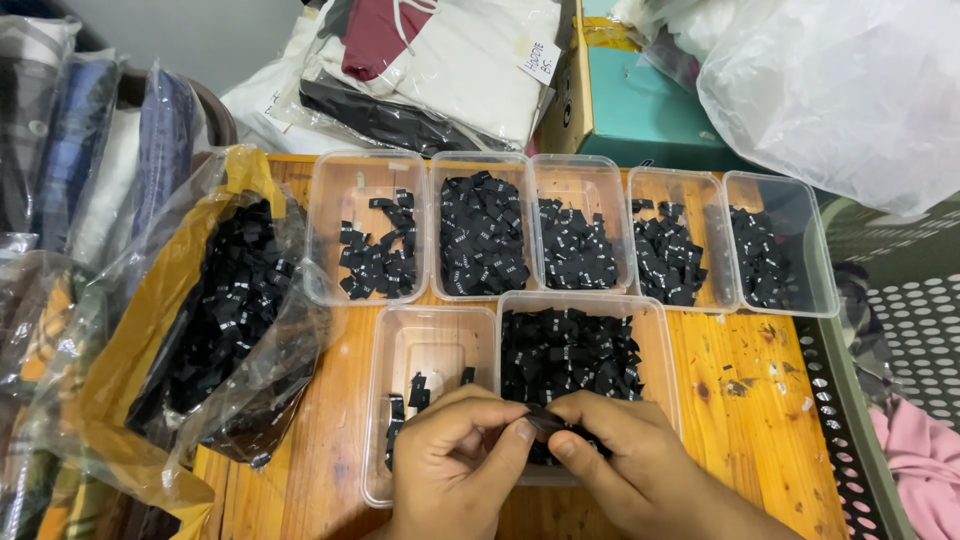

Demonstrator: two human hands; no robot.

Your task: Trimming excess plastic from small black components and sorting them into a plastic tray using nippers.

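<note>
A small black woven fabric label (pixel 543 420) is pinched between the fingertips of the left hand (pixel 462 462) and the right hand (pixel 628 462), both clamped on it. Just beyond the right hand sits a clear rectangular plastic tub heaped with black labels (pixel 655 330); under and beyond the left hand lies a nearly bare clear plastic tub (pixel 385 400). Farther out runs a row of five clear tubs (pixel 625 180), all on the orange wooden surface (pixel 745 400). Left of the left hand gapes a clear plastic bag of black labels (pixel 225 310).

Back row: five clear plastic tubs (pixel 585 180) of black fabric labels (pixel 483 235) side by side.
Front: two clear tubs (pixel 432 325).
Left: open plastic bag of labels (pixel 225 300).
</note>
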